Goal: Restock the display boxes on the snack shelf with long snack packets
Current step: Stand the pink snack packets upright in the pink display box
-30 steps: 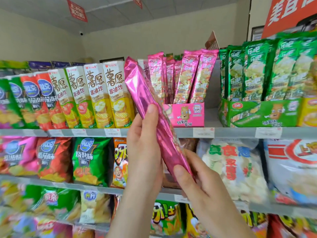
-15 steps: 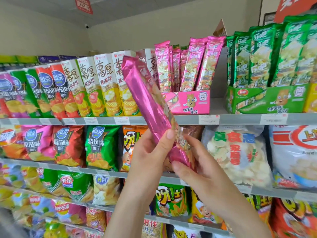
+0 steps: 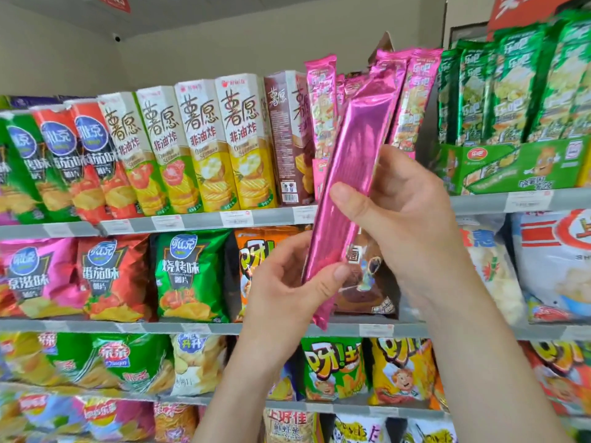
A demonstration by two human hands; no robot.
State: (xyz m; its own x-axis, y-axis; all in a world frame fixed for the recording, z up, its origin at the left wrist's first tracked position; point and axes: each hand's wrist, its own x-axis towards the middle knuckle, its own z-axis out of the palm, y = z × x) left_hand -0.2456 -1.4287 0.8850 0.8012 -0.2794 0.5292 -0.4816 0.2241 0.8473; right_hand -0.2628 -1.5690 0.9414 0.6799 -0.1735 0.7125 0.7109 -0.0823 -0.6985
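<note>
1. Shelf (image 3: 192,220): one unit. Three price-strip rails are in view, dividing four tiers of goods. Both hands are raised in front of the top two tiers.

2. Green display box (image 3: 511,167): one, on the top tier, above and to the right of the right hand. It holds upright green long packets (image 3: 518,91); at least four are visible, and the exact count cannot be told.

3. Tall cartons (image 3: 195,145): four with white fronts and one brown carton (image 3: 287,139), standing in a row on the top tier, above and to the left of the left hand.

4. Pink display box (image 3: 319,177): one, directly behind the held packet and mostly hidden by it. At least four pink packets (image 3: 321,107) stand upright in it.

5. Held pink packet (image 3: 351,174): one, in front of the pink display box, tilted with its top end leaning right and its plain foil side toward the camera.

6. Right hand (image 3: 406,219): grips the packet at mid-length, thumb across the front, fingers curled behind.

7. Left hand (image 3: 287,292): pinches the packet near its lower end between the thumb and the fingers.
</note>
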